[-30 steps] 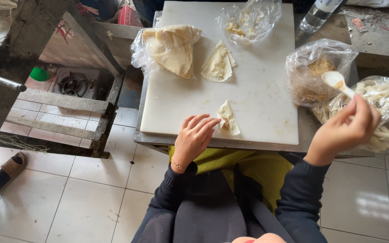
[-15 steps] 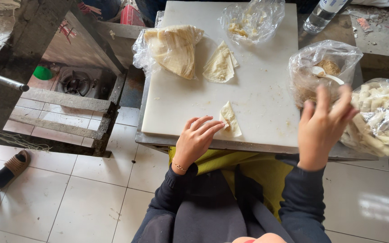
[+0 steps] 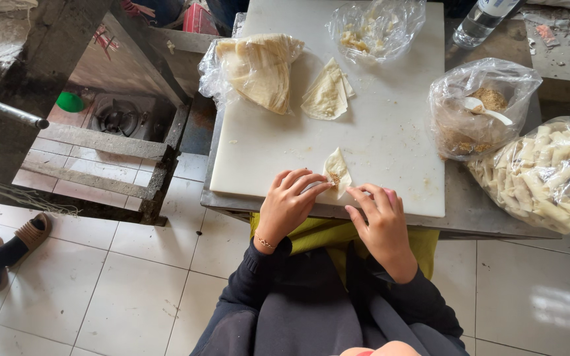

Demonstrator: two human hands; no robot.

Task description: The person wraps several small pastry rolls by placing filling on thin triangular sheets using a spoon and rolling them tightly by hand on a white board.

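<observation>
A small pale dough wrapper [image 3: 338, 170] with a spot of brown filling lies near the front edge of the white cutting board [image 3: 390, 132]. My left hand [image 3: 290, 203] pinches the wrapper's left edge with its fingertips. My right hand [image 3: 381, 219] rests flat on the board's front edge. Its fingers are apart, and the tips are at the wrapper's lower right corner. A clear bag of brown filling [image 3: 479, 109] with a white spoon [image 3: 489, 111] in it stands to the right of the board.
A bagged stack of wrappers [image 3: 258, 69] and loose folded wrappers [image 3: 328, 95] lie at the back of the board, with a crumb-filled bag [image 3: 374, 29] behind. A bag of finished rolls [image 3: 555, 175] sits at the right, and a bottle [image 3: 483, 20] behind it. At the left are a gas burner [image 3: 117, 118] and another person's sandalled foot [image 3: 8, 247].
My right hand has come down from the filling bag at the right to the wrapper. The spoon is back in the bag. Brown filling now lies on the wrapper. My left hand stayed put.
</observation>
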